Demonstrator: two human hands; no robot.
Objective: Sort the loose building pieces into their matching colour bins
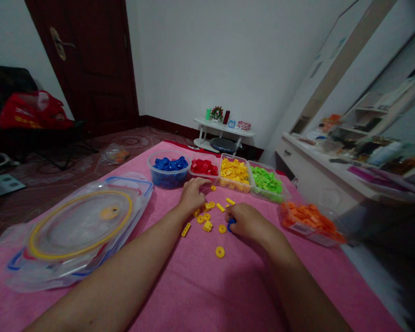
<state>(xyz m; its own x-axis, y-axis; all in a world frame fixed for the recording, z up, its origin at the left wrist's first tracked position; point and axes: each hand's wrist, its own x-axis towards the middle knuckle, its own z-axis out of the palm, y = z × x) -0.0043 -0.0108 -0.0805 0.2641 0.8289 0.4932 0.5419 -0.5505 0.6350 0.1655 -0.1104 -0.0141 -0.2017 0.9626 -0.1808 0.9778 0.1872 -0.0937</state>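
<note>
My left hand (193, 193) is over the pink cloth, its index finger stretched towards a small yellow piece (213, 188); its other fingers are partly hidden. Under and beside that hand lie several yellow toy pieces, among them a round wheel-like piece (200, 219) and a holed bar (186, 229). My right hand (244, 219) is closed, with a blue toy piece (231, 224) at its fingertips. Close to it are a yellow ring (222, 228), a short yellow bar (220, 207) and a knobbly yellow block (207, 226). Nearer to me is another yellow ring (220, 251).
Behind the hands stand a round tub (169, 180) of blue pieces and boxes of red (204, 167), yellow (234, 170) and green pieces (266, 180). An orange-filled box (311, 223) is at right. Stacked clear lids (79, 226) lie on the pink cloth (193, 286) at left.
</note>
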